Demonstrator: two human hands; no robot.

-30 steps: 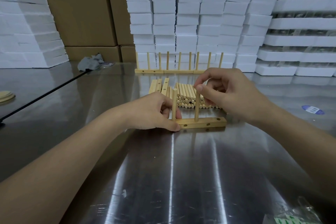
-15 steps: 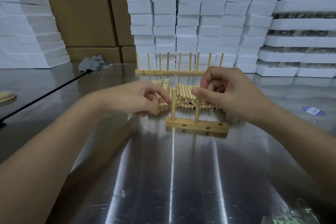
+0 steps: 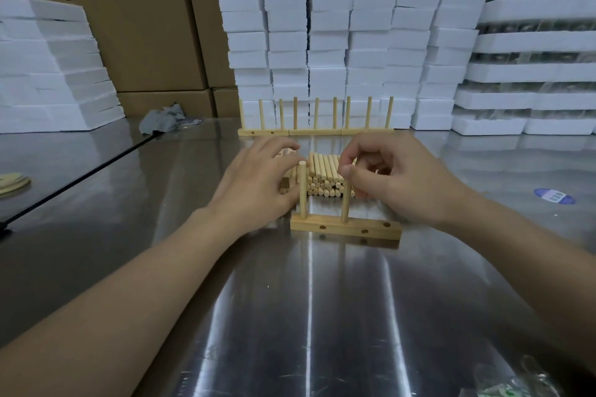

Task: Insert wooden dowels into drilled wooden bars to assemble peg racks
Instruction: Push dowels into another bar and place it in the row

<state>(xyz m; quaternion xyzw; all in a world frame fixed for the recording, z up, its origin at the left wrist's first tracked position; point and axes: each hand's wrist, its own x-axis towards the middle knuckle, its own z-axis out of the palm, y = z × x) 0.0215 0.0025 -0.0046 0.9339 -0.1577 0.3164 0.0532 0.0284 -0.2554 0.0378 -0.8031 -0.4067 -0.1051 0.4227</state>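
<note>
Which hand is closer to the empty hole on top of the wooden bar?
The right hand. It is right beside that empty hole in the wooden bar, pinching the second dowel; the left hand is past the bar's other end.

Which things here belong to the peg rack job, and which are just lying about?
Job: pale drilled wooden bar; pinched upright wooden dowel; free upright wooden dowel; loose wooden dowel pile; finished peg racks.
Lying about: crumpled grey rag; blue oval sticker; white foam blocks; brown cardboard boxes.

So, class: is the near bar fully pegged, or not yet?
Not yet: the bar holds two upright dowels, and the hole near its right end is empty.
</note>
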